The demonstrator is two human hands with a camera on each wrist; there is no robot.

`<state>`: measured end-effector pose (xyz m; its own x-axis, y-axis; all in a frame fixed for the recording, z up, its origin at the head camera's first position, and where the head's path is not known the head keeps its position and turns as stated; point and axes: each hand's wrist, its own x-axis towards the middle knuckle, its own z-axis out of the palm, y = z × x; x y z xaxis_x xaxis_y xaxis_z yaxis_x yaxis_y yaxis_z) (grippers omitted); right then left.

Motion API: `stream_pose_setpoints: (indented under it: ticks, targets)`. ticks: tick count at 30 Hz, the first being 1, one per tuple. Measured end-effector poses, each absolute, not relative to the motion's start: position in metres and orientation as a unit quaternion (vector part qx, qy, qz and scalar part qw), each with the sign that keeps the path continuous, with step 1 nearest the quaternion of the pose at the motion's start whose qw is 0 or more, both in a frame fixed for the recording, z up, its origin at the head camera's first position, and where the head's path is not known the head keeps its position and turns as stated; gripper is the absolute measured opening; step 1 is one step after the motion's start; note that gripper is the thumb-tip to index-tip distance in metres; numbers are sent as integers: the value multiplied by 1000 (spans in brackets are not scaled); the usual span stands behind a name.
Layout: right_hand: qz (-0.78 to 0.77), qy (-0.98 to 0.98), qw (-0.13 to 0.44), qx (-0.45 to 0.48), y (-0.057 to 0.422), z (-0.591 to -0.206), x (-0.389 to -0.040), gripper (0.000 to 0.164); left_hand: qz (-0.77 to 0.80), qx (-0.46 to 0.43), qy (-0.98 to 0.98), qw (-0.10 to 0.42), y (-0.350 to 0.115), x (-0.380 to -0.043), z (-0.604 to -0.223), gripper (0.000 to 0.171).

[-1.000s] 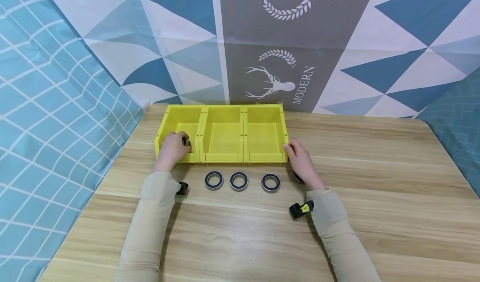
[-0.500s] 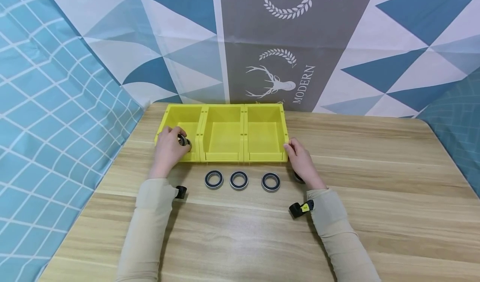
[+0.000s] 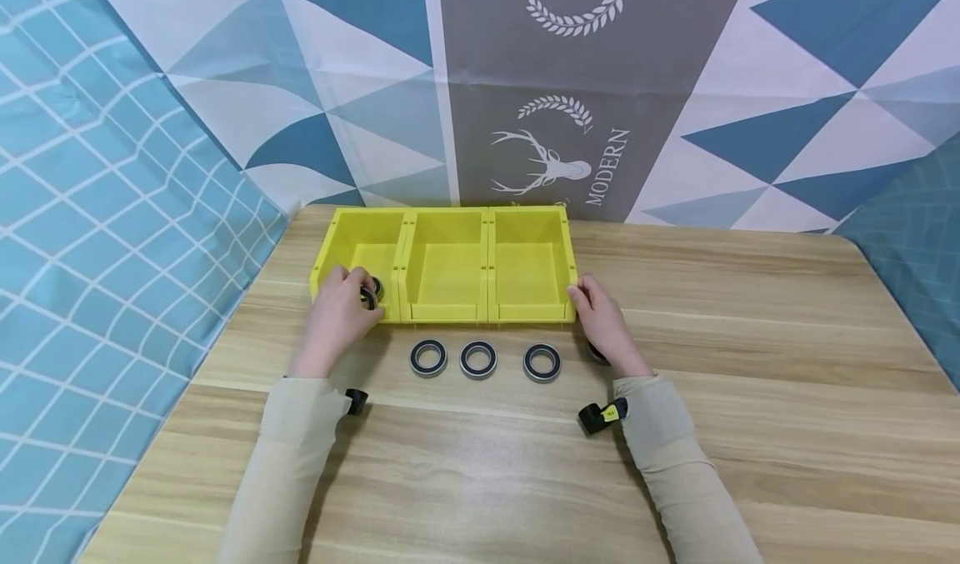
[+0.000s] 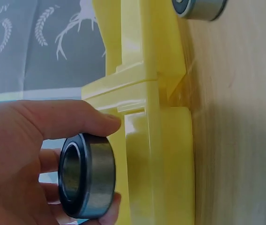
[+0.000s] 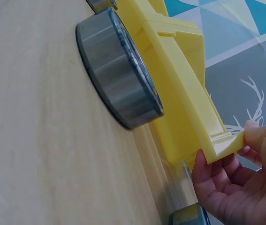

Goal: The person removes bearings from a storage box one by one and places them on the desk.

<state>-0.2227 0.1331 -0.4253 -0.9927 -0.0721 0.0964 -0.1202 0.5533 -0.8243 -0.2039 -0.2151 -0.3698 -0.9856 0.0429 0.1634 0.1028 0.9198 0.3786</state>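
My left hand (image 3: pixel 336 318) is at the front of the left yellow bin (image 3: pixel 318 268). Between its thumb and fingers it pinches a ball bearing (image 4: pixel 100 177), a thick steel ring with a dark seal, held on edge. Just behind, a second bearing (image 3: pixel 377 287) shows inside that bin, partly covered by the hand. My right hand (image 3: pixel 606 328) grips the front right corner of the right yellow bin (image 3: pixel 528 314); in the right wrist view thumb and fingers (image 5: pixel 203 176) pinch its yellow edge. Partly hidden beside the right hand lies another bearing (image 3: pixel 597 354).
Three bearings lie flat in a row before the bins: a left one (image 3: pixel 428 358), a middle one (image 3: pixel 477 360) and a right one (image 3: pixel 542 363). The middle yellow bin (image 3: pixel 447 314) joins both neighbours. Behind the wooden table (image 3: pixel 480 472) hangs a patterned cloth (image 3: pixel 525 72).
My left hand has drawn back toward the bin's front edge with the bearing, uncovering more of the bearing behind it. The right hand keeps its place on the bin corner.
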Motion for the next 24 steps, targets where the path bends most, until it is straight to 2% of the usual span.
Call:
stream_pose_setpoints:
  ticks: [15,24]
  targets:
    - [465,-883,24,57,134,-424,-222,29,-157,-65,-985,14,-211,-179,-376,31]
    - [469,-881,25,60,133,-424,-222,29,-121,-89,-988,-22,-203,-170,-380,23]
